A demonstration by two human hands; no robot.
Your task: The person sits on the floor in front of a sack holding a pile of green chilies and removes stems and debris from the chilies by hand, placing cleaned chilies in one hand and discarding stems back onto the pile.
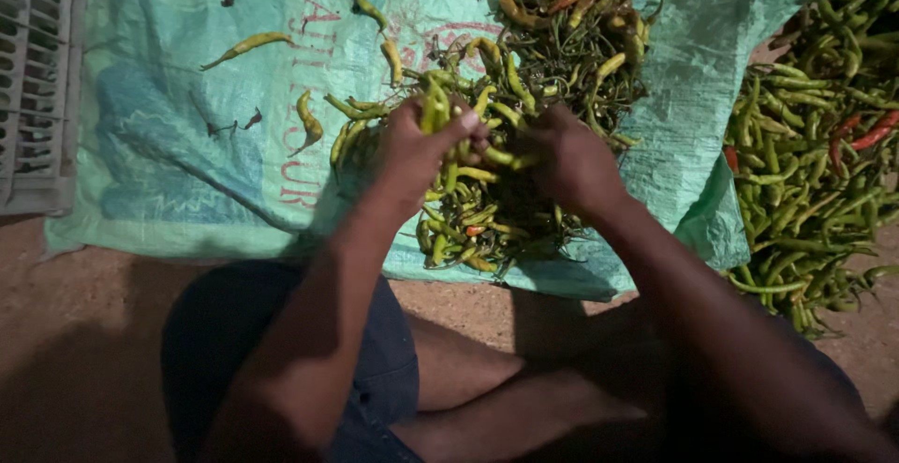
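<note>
A heap of green and yellowish chilli peppers [552, 42] lies on a pale green woven sack [178, 163] spread on the ground. My left hand [417, 149] is closed around a bunch of green chillies [435, 107] that stick up above the fingers. My right hand [567, 159] rests beside it on the heap, fingers curled over chillies; its palm side is hidden. Both hands touch in the middle of the pile.
A second, larger heap of green chillies with a few red ones [815, 145] lies to the right. A white plastic crate [33, 79] stands at the left edge. Loose chillies [248, 46] are scattered on the sack. My crossed legs [449, 379] sit on brown dirt.
</note>
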